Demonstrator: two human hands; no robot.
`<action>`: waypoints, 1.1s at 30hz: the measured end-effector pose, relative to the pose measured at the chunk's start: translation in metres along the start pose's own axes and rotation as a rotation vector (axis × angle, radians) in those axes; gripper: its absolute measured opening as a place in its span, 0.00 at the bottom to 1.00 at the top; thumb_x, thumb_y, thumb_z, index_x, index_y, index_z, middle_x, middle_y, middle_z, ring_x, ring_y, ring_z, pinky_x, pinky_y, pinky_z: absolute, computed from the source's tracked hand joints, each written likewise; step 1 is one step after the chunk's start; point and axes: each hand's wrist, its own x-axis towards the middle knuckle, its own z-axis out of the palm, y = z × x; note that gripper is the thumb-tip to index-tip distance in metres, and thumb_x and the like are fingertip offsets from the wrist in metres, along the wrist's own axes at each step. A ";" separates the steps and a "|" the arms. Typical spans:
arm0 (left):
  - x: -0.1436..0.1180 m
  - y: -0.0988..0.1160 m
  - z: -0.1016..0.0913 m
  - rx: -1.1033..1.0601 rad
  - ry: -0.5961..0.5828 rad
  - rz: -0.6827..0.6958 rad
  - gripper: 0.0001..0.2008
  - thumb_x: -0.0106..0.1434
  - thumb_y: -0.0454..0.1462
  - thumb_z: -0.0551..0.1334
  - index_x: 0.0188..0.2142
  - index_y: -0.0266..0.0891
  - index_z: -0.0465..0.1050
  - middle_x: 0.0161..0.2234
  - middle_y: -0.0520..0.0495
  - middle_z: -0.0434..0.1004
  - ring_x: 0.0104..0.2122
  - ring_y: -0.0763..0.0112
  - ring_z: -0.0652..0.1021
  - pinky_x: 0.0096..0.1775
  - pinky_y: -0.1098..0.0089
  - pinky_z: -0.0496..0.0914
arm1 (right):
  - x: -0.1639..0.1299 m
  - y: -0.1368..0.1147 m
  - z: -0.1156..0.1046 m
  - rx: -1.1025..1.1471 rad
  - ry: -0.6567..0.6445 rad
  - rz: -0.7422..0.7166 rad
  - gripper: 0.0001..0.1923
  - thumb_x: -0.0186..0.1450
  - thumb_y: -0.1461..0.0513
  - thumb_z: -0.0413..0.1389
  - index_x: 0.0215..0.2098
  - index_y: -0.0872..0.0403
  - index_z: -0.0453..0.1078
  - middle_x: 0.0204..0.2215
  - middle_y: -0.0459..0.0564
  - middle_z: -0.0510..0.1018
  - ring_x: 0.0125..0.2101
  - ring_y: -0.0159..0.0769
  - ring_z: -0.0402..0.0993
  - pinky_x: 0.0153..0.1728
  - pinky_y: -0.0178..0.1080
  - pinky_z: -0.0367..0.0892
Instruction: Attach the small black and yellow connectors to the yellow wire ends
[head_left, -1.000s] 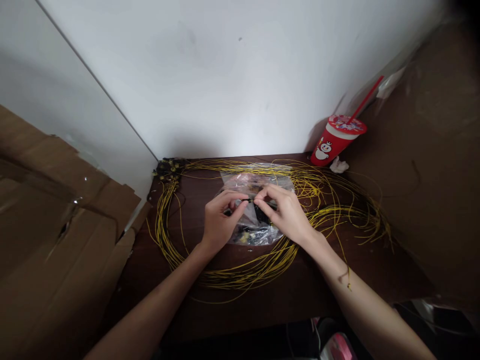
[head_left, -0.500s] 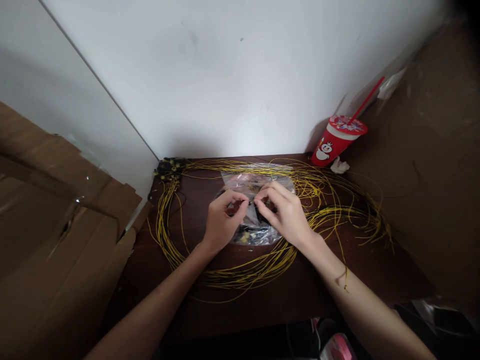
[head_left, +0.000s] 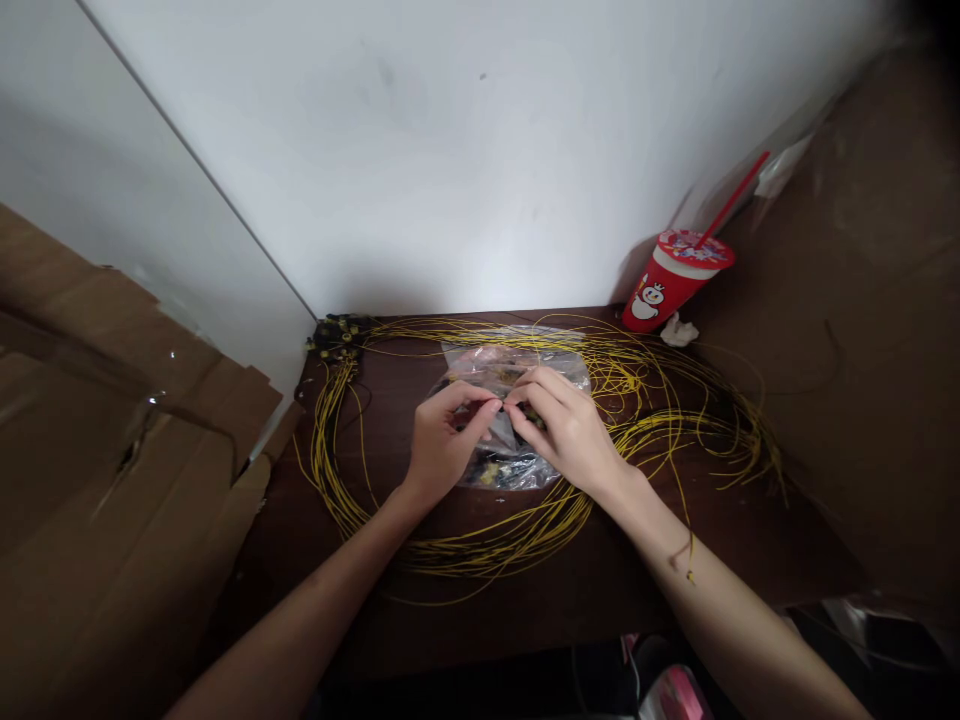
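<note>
1. Yellow wires (head_left: 465,558), in the head view, lie in a wide loop on the table (head_left: 394,440), running from the far left corner along the far edge and back round nearer the front edge; many loose ends fan out towards the right side.
2. Inside that loop, about mid-table, lies a clear plastic bag (head_left: 570,365) with dark and yellow contents, beneath the two hands.
3. Left hand (head_left: 442,435) and right hand (head_left: 576,435) meet above the bag, each with thumb and forefinger pinched together, the tips touching or nearly so; what they clamp, I cannot tell.
4. My judgement is that the step in hand is fine fingertip work on some tiny piece, and the next move calls for a steady pinch from both sides (no force, just patience).
5. Hard to make out: whatever sits between the fingertips, the bag's contents, and the dark cluster (head_left: 341,338) at the far left corner, too small to sort piece from piece. Both forearms hide stretches of the loop, and the bottom of the frame cuts them off.
</note>
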 end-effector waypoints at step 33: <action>0.003 -0.001 -0.007 0.069 0.035 0.176 0.02 0.58 0.32 0.64 0.32 0.39 0.76 0.29 0.50 0.75 0.29 0.75 0.72 0.32 0.73 0.67 | 0.005 0.002 -0.005 0.265 0.099 0.224 0.04 0.61 0.66 0.54 0.29 0.54 0.70 0.30 0.47 0.73 0.34 0.34 0.69 0.37 0.38 0.65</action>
